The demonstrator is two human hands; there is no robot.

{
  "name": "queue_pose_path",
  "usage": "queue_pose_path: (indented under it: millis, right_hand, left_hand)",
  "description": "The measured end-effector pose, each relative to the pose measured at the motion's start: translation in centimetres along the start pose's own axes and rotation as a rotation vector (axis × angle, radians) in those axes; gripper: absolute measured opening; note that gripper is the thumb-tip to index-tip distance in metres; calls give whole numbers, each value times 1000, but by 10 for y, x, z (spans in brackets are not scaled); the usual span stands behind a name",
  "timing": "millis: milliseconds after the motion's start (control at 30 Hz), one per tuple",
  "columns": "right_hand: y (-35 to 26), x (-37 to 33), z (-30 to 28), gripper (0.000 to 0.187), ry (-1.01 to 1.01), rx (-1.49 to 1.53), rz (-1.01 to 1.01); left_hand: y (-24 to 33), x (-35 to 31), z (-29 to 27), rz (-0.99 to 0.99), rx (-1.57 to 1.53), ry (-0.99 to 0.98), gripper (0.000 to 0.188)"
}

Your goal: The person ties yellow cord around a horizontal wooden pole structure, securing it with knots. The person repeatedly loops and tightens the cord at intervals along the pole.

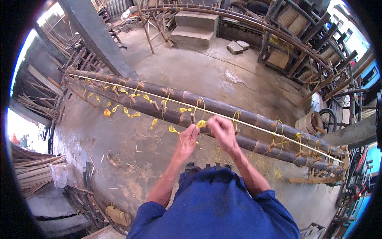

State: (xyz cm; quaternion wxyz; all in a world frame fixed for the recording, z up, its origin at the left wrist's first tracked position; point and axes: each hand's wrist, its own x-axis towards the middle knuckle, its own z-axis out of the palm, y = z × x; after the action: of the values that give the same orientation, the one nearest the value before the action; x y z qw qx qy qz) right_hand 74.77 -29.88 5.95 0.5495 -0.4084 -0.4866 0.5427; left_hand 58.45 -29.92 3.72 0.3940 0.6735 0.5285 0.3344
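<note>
In front of me, two long dark bamboo poles (223, 106) run side by side, with short wooden pegs (155, 105) along them. A thin pale strip (250, 126) stretches lengthwise between the poles. My left hand (186, 142) is closed at the nearer pole, its fingertips against a small yellow cord bundle (201, 124). Just right of this bundle my right hand (223, 132) is closed, fingers curled; what lies inside them is hidden. More yellow cord bundles (153, 124) hang along the poles to the left. Loose yellow cord loops (274, 133) hang on the right.
A yellow roll (107, 113) hangs near the left end. Yellow fibre scraps (254, 161) litter the floor at right. A concrete pillar (97, 36) stands behind the left end, with concrete steps (194, 30) farther back. Split bamboo (34, 169) is piled at left; wooden frames (292, 51) stand at far right.
</note>
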Motion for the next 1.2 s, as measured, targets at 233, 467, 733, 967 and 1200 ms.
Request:
queue_pose_path:
  millis: [233,467,733,967,1200]
  right_hand:
    - [34,-16,-13,19,-13,-3,288]
    - [47,-34,-22,20,-112,53,356]
    - [64,-41,-29,24,-152,201,442]
    - [66,-53,-19,24,-113,98,418]
    - [33,-57,-1,31,-200,-391,56]
  left_hand:
    - [4,-2,-22,216,-74,-876,30]
    - [-6,-1,-16,20,-342,-653,31]
    - [-7,-9,-19,-96,-407,-616,26]
    - [-8,-9,-20,-248,-638,-446,25]
    - [-20,-12,-10,-320,-771,-203,22]
